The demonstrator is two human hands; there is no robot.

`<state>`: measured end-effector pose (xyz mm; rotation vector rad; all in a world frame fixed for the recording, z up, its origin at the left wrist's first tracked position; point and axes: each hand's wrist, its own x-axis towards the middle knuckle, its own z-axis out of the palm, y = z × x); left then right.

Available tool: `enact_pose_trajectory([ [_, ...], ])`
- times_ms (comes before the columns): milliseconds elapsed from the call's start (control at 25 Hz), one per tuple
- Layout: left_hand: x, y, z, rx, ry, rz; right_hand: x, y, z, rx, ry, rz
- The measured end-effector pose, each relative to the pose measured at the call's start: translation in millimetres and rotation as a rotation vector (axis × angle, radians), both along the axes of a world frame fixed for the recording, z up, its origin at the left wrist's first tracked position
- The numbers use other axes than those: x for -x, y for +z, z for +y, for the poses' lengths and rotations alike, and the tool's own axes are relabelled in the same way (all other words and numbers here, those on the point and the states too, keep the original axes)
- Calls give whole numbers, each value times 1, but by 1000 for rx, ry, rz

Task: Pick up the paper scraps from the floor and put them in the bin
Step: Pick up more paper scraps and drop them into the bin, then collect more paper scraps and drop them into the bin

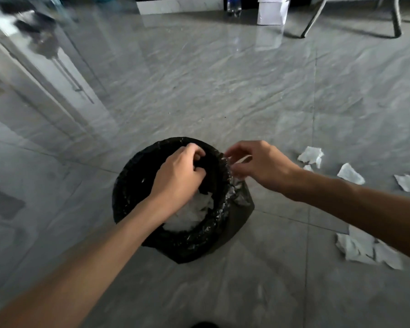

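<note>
Nearest, paper scraps (362, 248) are left on the floor (270, 292), outward of the right grip (258, 162). Anything held should be let go well inside the bin (175, 247), over the paper already there. The left grip (178, 176) is curled above the bin's mouth; whether anything is grasped cannot be told. The right grip is released, fingers spread at the rim.

A home room: glossy grey floor tiles (199, 91), chair legs (315, 17), bottle (233, 4).

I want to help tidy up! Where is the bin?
In the head view, the bin stands on the floor at centre, below the left hand, with scraps to its right.
</note>
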<state>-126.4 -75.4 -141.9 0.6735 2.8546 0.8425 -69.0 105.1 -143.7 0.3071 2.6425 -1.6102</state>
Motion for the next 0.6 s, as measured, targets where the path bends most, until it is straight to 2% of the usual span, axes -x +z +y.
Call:
enact_pose_trajectory([
  [120, -24, 14, 48, -56, -226, -32, -41, -1, 45, 79, -41, -74],
  [280, -71, 19, 131, 10, -555, -196, -139, -18, 113, 56, -226, -196],
  [400, -124, 11, 190, 179, -836, -239, -226, -41, 153, 39, -434, -290],
  [600, -217, -26, 247, 492, -1326, -201, -357, -90, 170, -5, -644, -456],
])
